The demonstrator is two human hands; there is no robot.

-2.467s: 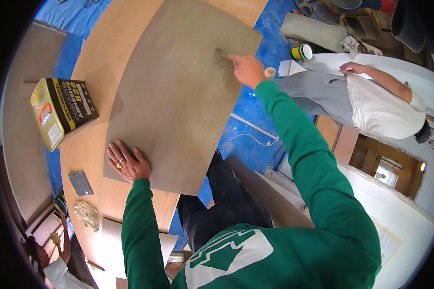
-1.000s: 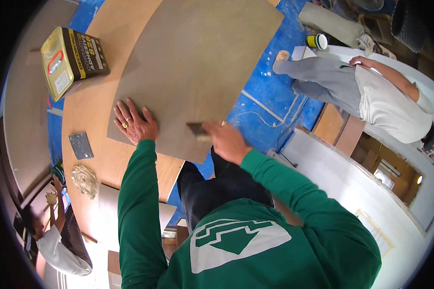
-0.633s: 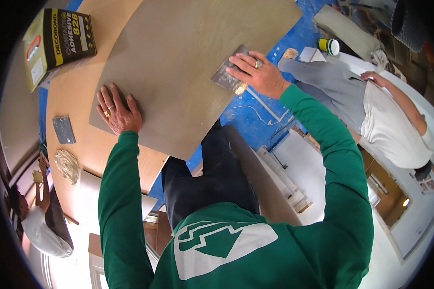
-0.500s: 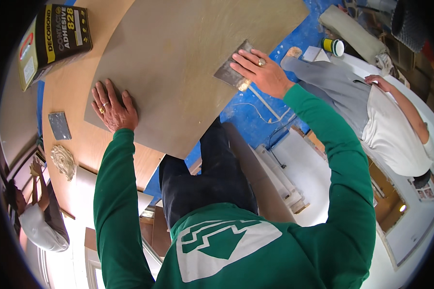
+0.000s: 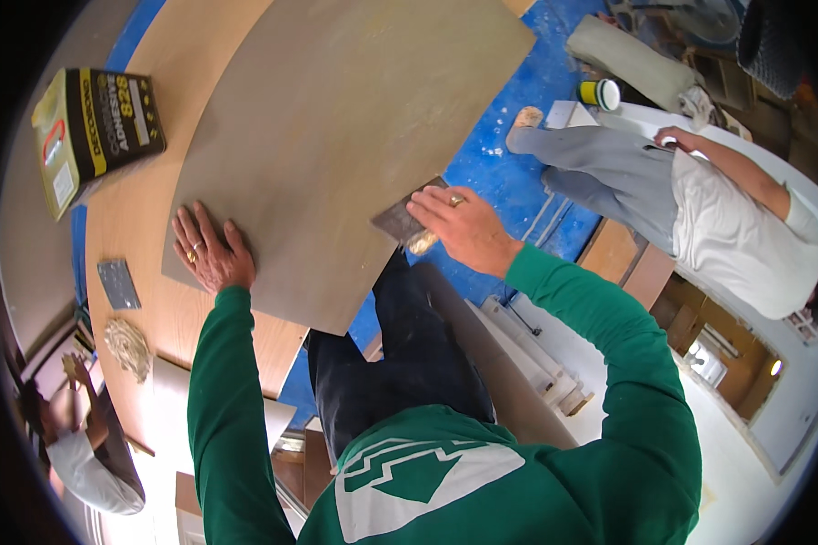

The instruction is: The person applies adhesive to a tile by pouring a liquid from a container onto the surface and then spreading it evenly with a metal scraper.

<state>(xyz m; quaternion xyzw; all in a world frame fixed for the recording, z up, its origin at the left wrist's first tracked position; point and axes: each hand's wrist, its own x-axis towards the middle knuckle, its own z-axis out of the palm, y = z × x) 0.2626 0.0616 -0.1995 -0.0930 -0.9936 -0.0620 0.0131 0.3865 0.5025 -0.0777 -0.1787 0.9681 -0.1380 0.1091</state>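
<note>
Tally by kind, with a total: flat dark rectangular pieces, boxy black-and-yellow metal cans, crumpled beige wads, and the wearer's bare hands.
Flat dark rectangular pieces: 2 (held piece in the right hand, loose piece on the pale wood tabletop)
Boxy black-and-yellow metal can: 1
Crumpled beige wad: 1
Wearer's bare hands: 2 (left hand, right hand)
Total: 6

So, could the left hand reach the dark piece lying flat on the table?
Probably yes: the left hand lies flat on the brown sheet, holding nothing, with only the sheet's edge and tabletop apparently between it and the dark piece.
</note>
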